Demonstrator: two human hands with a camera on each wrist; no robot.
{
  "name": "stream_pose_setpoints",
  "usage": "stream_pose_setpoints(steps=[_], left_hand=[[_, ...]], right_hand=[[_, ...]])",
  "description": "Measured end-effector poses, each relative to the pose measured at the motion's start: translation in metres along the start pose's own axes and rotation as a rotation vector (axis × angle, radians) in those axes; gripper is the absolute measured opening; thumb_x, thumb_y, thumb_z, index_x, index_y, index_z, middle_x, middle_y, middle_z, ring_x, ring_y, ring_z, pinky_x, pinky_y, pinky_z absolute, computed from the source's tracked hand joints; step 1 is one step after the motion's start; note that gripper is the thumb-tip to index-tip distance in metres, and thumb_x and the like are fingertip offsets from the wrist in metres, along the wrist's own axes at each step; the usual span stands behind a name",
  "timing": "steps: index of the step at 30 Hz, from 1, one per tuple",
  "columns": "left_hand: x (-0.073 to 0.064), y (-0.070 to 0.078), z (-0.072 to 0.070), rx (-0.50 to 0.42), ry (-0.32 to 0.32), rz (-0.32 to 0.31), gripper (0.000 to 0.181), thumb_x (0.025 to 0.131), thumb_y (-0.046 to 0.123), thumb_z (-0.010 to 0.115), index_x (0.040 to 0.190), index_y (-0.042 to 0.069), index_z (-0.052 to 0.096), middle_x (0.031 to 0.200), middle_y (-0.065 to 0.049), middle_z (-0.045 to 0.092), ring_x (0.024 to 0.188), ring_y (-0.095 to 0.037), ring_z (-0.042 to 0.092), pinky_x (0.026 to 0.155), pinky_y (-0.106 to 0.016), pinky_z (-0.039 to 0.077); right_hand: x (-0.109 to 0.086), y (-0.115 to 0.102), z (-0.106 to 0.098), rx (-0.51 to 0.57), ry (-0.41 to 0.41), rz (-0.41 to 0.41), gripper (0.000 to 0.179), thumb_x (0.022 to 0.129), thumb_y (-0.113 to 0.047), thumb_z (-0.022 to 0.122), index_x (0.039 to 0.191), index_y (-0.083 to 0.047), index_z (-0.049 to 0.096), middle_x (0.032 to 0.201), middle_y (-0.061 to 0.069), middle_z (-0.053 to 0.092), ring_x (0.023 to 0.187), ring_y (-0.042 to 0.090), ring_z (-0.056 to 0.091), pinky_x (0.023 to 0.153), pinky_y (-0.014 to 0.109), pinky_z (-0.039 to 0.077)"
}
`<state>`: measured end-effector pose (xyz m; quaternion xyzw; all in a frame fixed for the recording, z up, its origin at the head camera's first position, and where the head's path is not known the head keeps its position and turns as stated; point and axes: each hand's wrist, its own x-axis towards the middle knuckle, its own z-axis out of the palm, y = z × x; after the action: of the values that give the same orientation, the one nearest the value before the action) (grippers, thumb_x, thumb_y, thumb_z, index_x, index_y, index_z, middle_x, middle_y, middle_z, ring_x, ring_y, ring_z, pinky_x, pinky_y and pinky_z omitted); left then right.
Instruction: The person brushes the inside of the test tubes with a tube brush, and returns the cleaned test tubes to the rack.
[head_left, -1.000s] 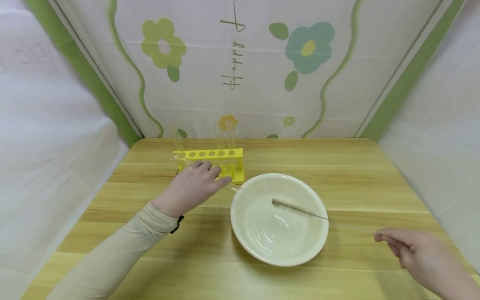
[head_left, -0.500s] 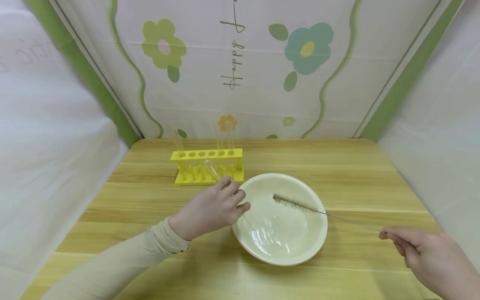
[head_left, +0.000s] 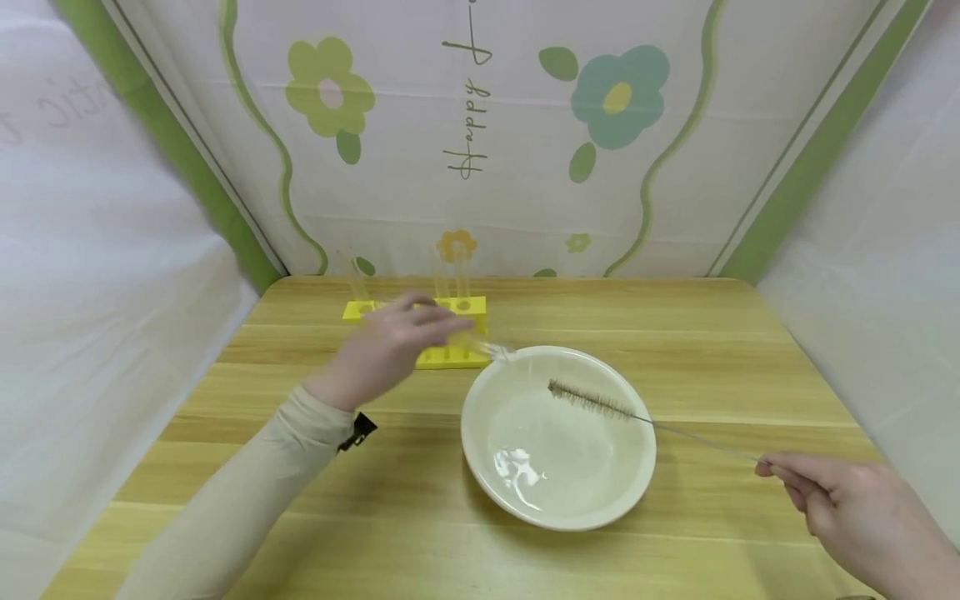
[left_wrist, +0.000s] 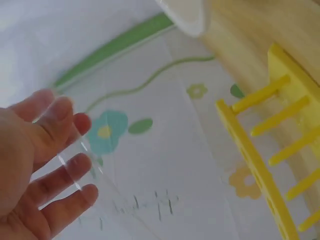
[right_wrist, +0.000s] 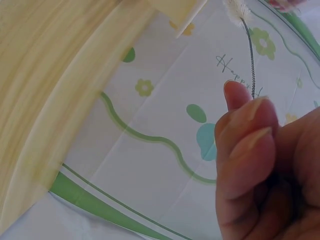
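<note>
The left hand (head_left: 390,342) holds a clear test tube (head_left: 491,348) between thumb and fingers, in front of the yellow rack (head_left: 450,361). One tube end lies at the bowl's (head_left: 570,471) rim in the head view; contact cannot be determined. The right hand (head_left: 855,500) pinches the wire handle of a brush (head_left: 588,399), bristles over the bowl. Three further tubes (head_left: 462,275) stand in the rack. The table (head_left: 712,333) is wooden.
</note>
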<state>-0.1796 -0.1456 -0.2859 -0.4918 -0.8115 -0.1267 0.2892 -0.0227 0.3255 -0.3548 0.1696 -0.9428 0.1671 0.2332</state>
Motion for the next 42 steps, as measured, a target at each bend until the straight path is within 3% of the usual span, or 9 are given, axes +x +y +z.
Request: stream_pose_setpoints(steps=[4, 8, 13, 15, 17, 26, 31, 42], left_hand=[[-0.002, -0.026, -0.005, -0.102, 0.228, -0.134, 0.043, 0.076, -0.007, 0.079, 0.116, 0.004, 0.072, 0.108, -0.013, 0.072, 0.094, -0.029, 0.068, 0.081, -0.036, 0.057], [-0.002, -0.043, -0.01, -0.257, 0.386, -0.313, 0.041, 0.077, -0.007, 0.078, 0.117, -0.002, 0.07, 0.104, -0.017, 0.07, 0.089, -0.026, 0.068, 0.081, -0.027, 0.056], [-0.002, -0.06, -0.009, -0.443, 0.455, -0.634, 0.039, 0.085, 0.003, 0.076, 0.123, 0.004, 0.069, 0.104, -0.01, 0.07, 0.093, -0.017, 0.067, 0.084, -0.026, 0.055], [-0.003, -0.068, -0.005, -0.47, 0.456, -0.738, 0.04, 0.087, 0.008, 0.075, 0.126, 0.008, 0.068, 0.106, -0.007, 0.07, 0.094, -0.015, 0.066, 0.085, -0.027, 0.055], [-0.005, -0.076, 0.0, -0.474, 0.451, -0.803, 0.041, 0.088, 0.012, 0.075, 0.128, 0.011, 0.067, 0.108, -0.006, 0.07, 0.095, -0.014, 0.066, 0.086, -0.027, 0.055], [-0.009, -0.096, 0.026, -0.523, 0.413, -0.921, 0.045, 0.09, 0.016, 0.073, 0.134, 0.014, 0.063, 0.116, -0.009, 0.067, 0.101, -0.016, 0.066, 0.085, -0.026, 0.054], [-0.012, -0.102, 0.033, -0.519, 0.374, -0.941, 0.047, 0.092, 0.013, 0.072, 0.137, 0.014, 0.06, 0.117, -0.007, 0.067, 0.102, -0.018, 0.066, 0.084, -0.026, 0.055], [-0.027, -0.103, 0.054, -0.51, 0.287, -0.996, 0.047, 0.092, 0.009, 0.07, 0.138, 0.015, 0.059, 0.116, -0.009, 0.067, 0.099, -0.023, 0.068, 0.08, -0.028, 0.056]], right_hand=[[0.001, -0.003, 0.002, 0.012, 0.007, -0.001, 0.035, 0.063, 0.02, 0.071, 0.087, -0.005, 0.077, 0.09, -0.025, 0.066, 0.075, -0.023, 0.052, 0.058, 0.003, 0.041], [0.001, -0.003, 0.005, 0.033, 0.044, -0.045, 0.027, 0.07, 0.018, 0.068, 0.085, -0.003, 0.077, 0.091, -0.025, 0.066, 0.076, -0.023, 0.052, 0.056, 0.004, 0.042], [0.004, 0.0, 0.009, 0.03, 0.07, -0.1, 0.018, 0.078, 0.009, 0.068, 0.085, -0.004, 0.077, 0.092, -0.026, 0.067, 0.078, -0.022, 0.055, 0.055, 0.005, 0.044], [0.004, -0.001, 0.01, 0.026, 0.06, -0.085, 0.023, 0.072, 0.012, 0.07, 0.086, -0.005, 0.077, 0.092, -0.026, 0.067, 0.077, -0.022, 0.055, 0.055, 0.006, 0.044], [0.004, -0.002, 0.01, 0.02, 0.044, -0.063, 0.03, 0.066, 0.015, 0.072, 0.087, -0.006, 0.078, 0.091, -0.025, 0.067, 0.077, -0.023, 0.054, 0.055, 0.006, 0.043], [0.004, -0.004, 0.014, 0.0, -0.029, 0.008, 0.032, 0.067, 0.014, 0.076, 0.091, -0.008, 0.078, 0.088, -0.019, 0.07, 0.073, -0.017, 0.057, 0.054, 0.007, 0.042], [0.005, -0.005, 0.016, 0.001, -0.039, 0.017, 0.031, 0.069, 0.014, 0.075, 0.091, -0.008, 0.078, 0.088, -0.019, 0.071, 0.069, -0.012, 0.058, 0.053, 0.009, 0.042], [0.008, -0.005, 0.02, 0.025, -0.015, -0.011, 0.033, 0.067, 0.017, 0.072, 0.09, -0.006, 0.077, 0.088, -0.016, 0.071, 0.065, -0.016, 0.051, 0.051, 0.008, 0.039]])
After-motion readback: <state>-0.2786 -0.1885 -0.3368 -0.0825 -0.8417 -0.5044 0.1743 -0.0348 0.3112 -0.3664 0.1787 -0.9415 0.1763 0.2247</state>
